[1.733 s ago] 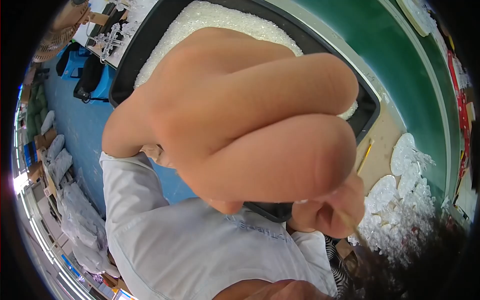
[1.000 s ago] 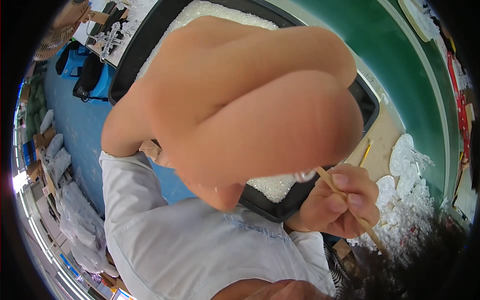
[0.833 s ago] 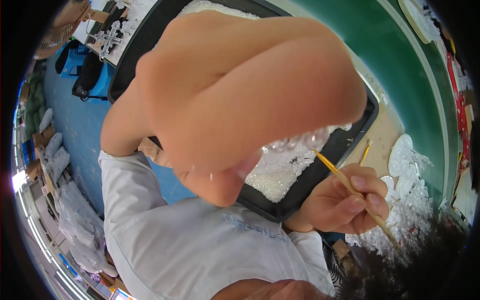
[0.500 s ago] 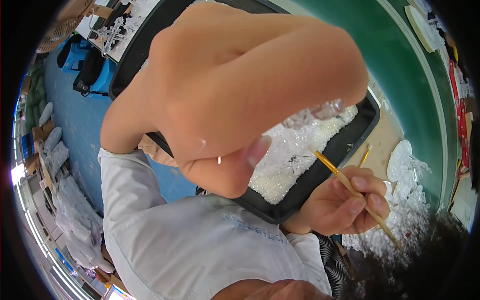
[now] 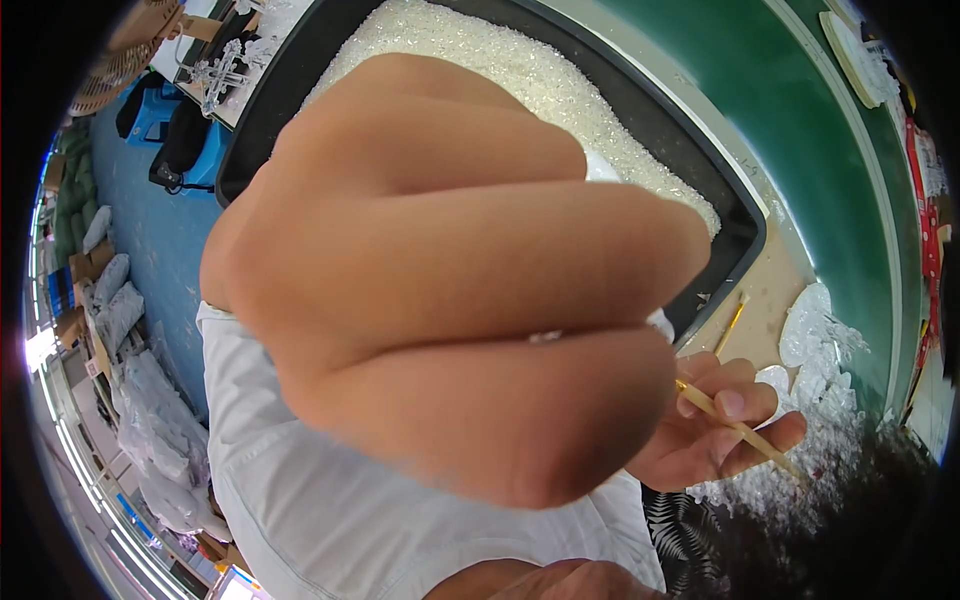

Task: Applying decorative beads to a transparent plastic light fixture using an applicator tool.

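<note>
Thin wooden handle point(image 5: 748, 434): held slantwise between the lightly curled fingers of the right hand point(image 5: 728, 425), its front end hidden behind the left hand point(image 5: 470, 280). The left fingers are bent; a clear bit point(image 5: 545, 337) shows between two of them, but grip and spread cannot be told from this side. Judged risks: unseen tip could jab the left fingers if either hand slips; a low left wrist could knock the tray. Beyond: black tray point(image 5: 738, 232) containing pale, glittering granules point(image 5: 500, 50). Clear pieces point(image 5: 825, 390) heaped outside it, at right.
</note>
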A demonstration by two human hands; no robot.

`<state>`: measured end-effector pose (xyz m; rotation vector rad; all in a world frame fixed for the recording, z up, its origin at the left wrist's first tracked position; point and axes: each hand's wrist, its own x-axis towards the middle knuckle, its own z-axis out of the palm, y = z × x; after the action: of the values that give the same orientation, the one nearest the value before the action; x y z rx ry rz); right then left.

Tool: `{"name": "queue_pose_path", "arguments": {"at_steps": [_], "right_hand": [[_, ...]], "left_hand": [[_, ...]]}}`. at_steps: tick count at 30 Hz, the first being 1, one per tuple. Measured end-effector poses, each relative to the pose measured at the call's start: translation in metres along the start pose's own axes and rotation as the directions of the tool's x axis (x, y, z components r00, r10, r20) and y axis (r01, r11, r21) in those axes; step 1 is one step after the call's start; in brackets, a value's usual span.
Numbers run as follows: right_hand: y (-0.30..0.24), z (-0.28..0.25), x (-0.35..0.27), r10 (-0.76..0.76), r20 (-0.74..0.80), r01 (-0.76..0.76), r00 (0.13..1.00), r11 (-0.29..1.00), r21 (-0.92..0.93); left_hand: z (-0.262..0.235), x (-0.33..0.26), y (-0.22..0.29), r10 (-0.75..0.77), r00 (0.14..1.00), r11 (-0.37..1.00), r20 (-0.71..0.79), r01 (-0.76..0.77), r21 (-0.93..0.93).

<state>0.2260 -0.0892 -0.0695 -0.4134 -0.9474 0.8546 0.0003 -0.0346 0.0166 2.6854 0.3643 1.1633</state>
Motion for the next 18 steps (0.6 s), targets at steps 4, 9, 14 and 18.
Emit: {"name": "queue_pose_path", "arguments": {"at_steps": [4,9,14,18], "right_hand": [[-0.010,-0.019,-0.003,0.145,0.069,-0.140,0.987,0.988,-0.069],[-0.002,0.000,0.011,0.051,0.056,-0.052,0.997,0.999,0.015],[0.005,0.008,0.014,0.024,-0.049,-0.025,0.999,0.999,-0.032],[0.006,-0.011,0.016,0.210,-0.025,-0.201,0.977,0.960,0.194]], "left_hand": [[0.029,0.015,-0.028,-0.045,0.999,0.998,-0.031,0.043,-0.054],[0.030,0.033,0.010,-0.163,0.986,0.987,-0.026,0.162,-0.015],[0.044,0.048,0.042,-0.225,0.973,0.974,-0.044,0.223,-0.041],[0.038,0.039,0.042,-0.281,0.958,0.959,-0.053,0.279,-0.046]]}}
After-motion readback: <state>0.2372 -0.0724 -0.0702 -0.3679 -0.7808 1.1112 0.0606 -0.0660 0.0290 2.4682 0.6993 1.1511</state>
